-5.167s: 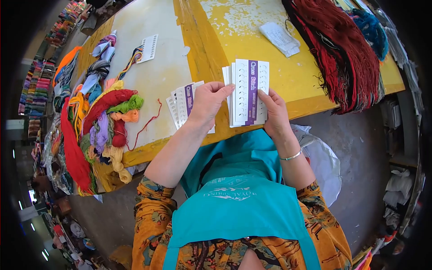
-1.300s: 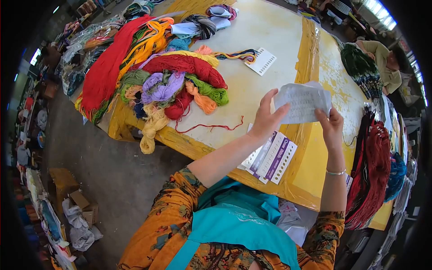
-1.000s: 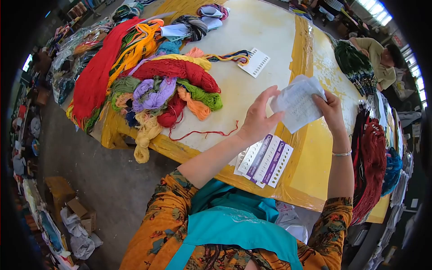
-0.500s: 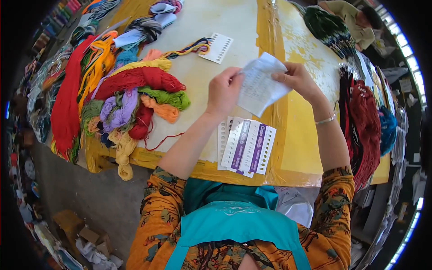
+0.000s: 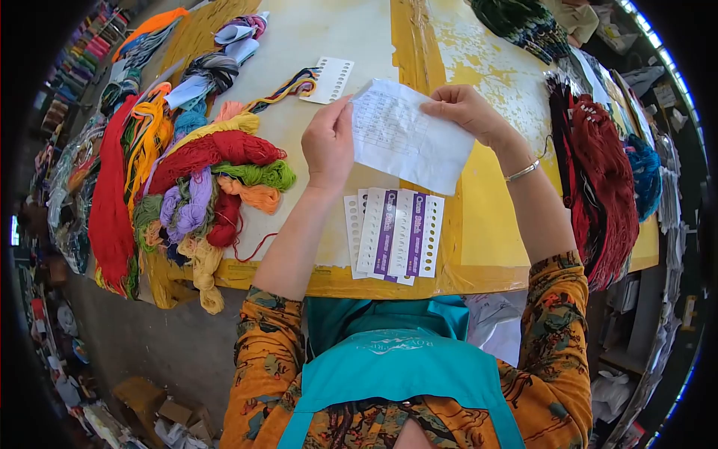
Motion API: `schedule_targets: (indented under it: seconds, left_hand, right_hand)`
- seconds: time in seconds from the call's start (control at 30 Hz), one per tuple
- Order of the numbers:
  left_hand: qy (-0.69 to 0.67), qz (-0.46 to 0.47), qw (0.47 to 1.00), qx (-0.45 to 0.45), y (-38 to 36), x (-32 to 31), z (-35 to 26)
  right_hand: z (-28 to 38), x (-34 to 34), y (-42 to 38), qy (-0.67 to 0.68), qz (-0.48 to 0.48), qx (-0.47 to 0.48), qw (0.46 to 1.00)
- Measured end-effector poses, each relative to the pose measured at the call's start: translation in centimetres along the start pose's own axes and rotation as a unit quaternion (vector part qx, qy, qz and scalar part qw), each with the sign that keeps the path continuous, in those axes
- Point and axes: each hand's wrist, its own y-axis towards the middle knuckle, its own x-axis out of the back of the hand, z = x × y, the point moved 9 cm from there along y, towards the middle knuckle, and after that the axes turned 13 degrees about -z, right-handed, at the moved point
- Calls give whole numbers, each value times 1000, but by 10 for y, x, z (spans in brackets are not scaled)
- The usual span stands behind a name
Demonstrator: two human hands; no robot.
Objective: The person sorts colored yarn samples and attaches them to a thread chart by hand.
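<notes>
A creased white paper [image 5: 411, 138] with rows of writing is stretched between my two hands above the table. My left hand [image 5: 329, 142] pinches its left edge, and my right hand [image 5: 467, 112] grips its upper right side, thumb on top. Below the paper, near the table's front edge, several punched cards with purple labels [image 5: 395, 233] lie overlapped. Beyond my left hand, a white punched card [image 5: 329, 80] has multicoloured threads [image 5: 284, 90] at its left side.
Yarn skeins in red [image 5: 112, 194], purple [image 5: 188, 200], green [image 5: 258, 174] and other colours pile up at the table's left [image 5: 288, 278]. Dark red skeins [image 5: 607, 187] lie at the right, dark green ones [image 5: 516, 26] at the back right. Boxes [image 5: 176, 411] stand on the floor, lower left.
The paper is now spread wider and flatter, with its writing more visible. My left hand has moved left, away from my right hand. The whole view has shifted somewhat.
</notes>
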Motion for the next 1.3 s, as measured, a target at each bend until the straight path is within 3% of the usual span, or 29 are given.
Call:
schedule_targets:
  seconds: [0.1,0.2,0.27,0.33,0.37,0.53,0.6,0.67,0.77,0.83,0.87,0.93,0.97,1.03,1.07,1.13,1.17,1.2,1.27,1.3]
  left_hand:
    - [5,-16,1000,-17,8,3,2]
    - [41,-31,998,-35,12,8,-6]
    - [35,-51,997,-42,14,9,-11]
    - [29,-73,996,-49,16,8,-15]
    - [12,-94,993,-67,16,8,-18]
    - [-8,-135,981,-139,6,6,-23]
    - [-1,-131,983,-125,5,7,-19]
    - [-3,-142,981,-129,12,11,-24]
    - [-23,-165,976,-141,26,11,-32]
    - [-43,-179,973,-141,33,15,-38]
    - [-37,-175,972,-154,32,15,-46]
    - [-53,-163,960,-223,16,2,-61]
    - [-55,-142,967,-204,10,-5,-58]
    - [-61,-104,981,-149,2,-17,-47]
    - [-66,-93,985,-129,-1,-24,-39]
    - [5,-36,999,-36,-3,-42,-11]
    - [68,44,997,20,-5,-56,3]
    - [70,40,996,23,-8,-61,12]
    - [217,90,972,3,-19,-88,43]
    - [223,132,966,4,-27,-95,38]
  right_hand:
    - [1,12,2,-30,16,14,999]
    - [-10,23,4,40,45,11,998]
    - [-6,33,-1,162,-20,10,987]
    - [-13,32,-9,192,-84,1,978]
    - [-23,28,-12,152,-101,-25,983]
    - [-72,-21,-34,300,-26,-187,935]
    - [-84,-19,-41,297,-81,-202,930]
    - [-77,17,-50,243,-254,-125,928]
    - [-66,13,-74,285,-275,-130,909]
    - [-77,-17,-80,373,-190,-216,882]
    - [-79,-36,-79,454,-100,-266,845]
    - [-37,-42,-64,567,-1,-129,813]
    - [-45,-31,-50,594,-26,-117,795]
    - [-90,-3,-14,560,-145,-135,805]
    - [-99,9,-12,587,-212,-151,766]
    - [-90,36,-10,505,-257,-37,823]
    - [-91,44,-14,474,-288,-21,831]
    - [-101,47,-11,473,-283,-23,834]
    - [-153,75,-13,240,-395,-91,882]
    - [-168,87,-16,164,-419,-85,889]
